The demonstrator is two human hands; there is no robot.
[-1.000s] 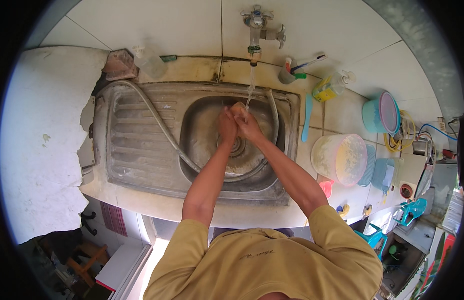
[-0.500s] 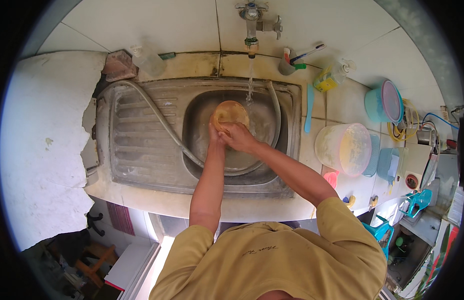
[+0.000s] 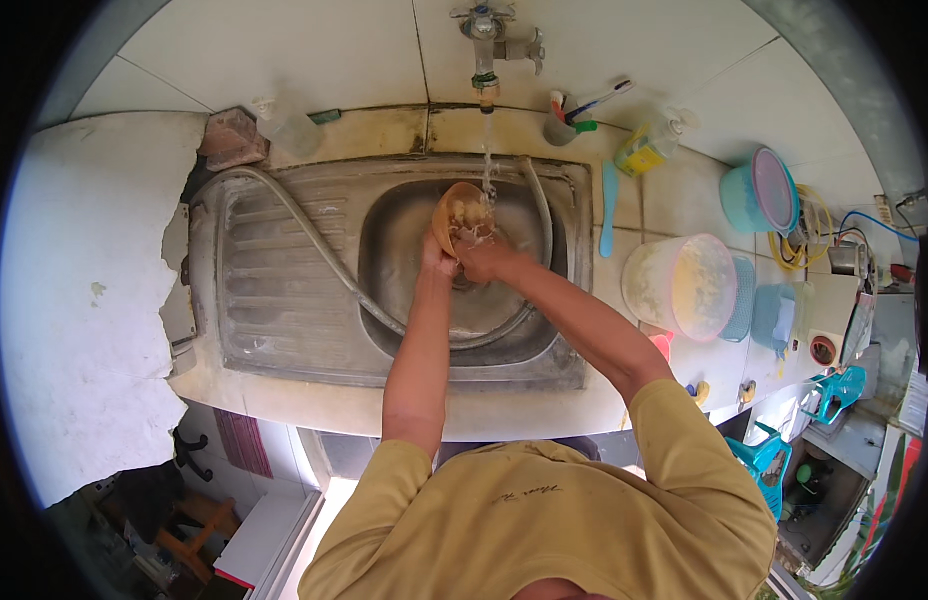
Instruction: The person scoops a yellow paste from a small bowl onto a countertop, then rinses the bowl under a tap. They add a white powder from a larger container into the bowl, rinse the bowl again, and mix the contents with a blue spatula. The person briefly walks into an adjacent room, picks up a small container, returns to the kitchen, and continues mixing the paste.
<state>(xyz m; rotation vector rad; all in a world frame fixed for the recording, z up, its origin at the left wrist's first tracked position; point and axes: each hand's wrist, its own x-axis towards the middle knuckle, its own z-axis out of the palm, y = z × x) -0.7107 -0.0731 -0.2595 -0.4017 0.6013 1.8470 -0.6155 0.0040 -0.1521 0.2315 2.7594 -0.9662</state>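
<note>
An orange-brown bowl (image 3: 445, 217) is tilted over the sink basin (image 3: 392, 235), its mouth turned to the right into running water (image 3: 489, 165). My left hand (image 3: 438, 254) grips the bowl at its near side, the fingers partly hidden behind the wrist. At the bowl's mouth is my right hand (image 3: 489, 257), its fingertips in the splashing water. Splashes blur those fingers, so whether they pinch anything does not show. Above the basin the water falls from a metal tap (image 3: 484, 60) on the tiled wall.
A grey hose (image 3: 309, 228) runs across the ribbed drainboard into the basin. Right of the sink lie a light-blue flat utensil (image 3: 609, 208), a soap pump bottle (image 3: 648, 150), a cup with toothbrushes (image 3: 561, 130) and a large plastic tub (image 3: 664, 285). A brick-like block (image 3: 234, 140) sits back left.
The bowl has tipped with its mouth to the right, under the water stream. My right hand has shifted slightly right, from the bowl's near edge to its mouth. The view has moved slightly.
</note>
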